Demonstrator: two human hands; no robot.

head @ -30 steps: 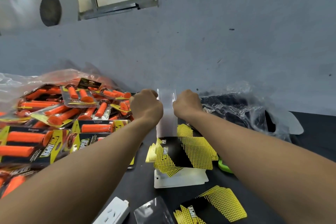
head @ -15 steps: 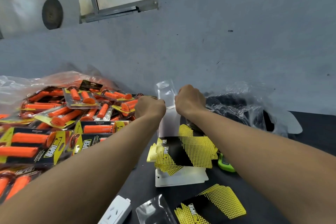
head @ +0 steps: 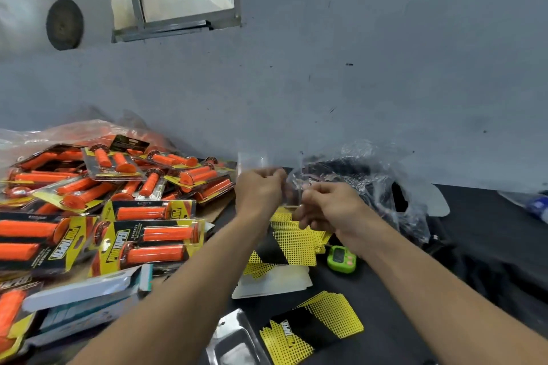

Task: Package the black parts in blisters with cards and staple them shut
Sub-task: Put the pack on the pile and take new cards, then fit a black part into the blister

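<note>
Both hands hold a clear plastic blister (head: 292,184) in the air above the black table. My left hand (head: 259,191) grips its left flap, which stands up clear above my fingers. My right hand (head: 329,206) pinches the right side. Below them lies a fanned stack of yellow-and-black cards (head: 293,241) on a pile of clear blisters (head: 272,286). One more card (head: 314,326) lies near the front edge. Black parts (head: 353,170) sit in a crumpled clear bag behind my right hand.
A big heap of finished packs with orange grips (head: 148,234) fills the left side. A green timer (head: 341,259) sits right of the cards. A white box (head: 86,296) and an empty blister (head: 234,344) lie at the front. The grey wall stands close behind.
Both hands have lifted a clear blister off the upright stack and drawn it toward me and to the right, spreading it between them. My head has moved closer.
</note>
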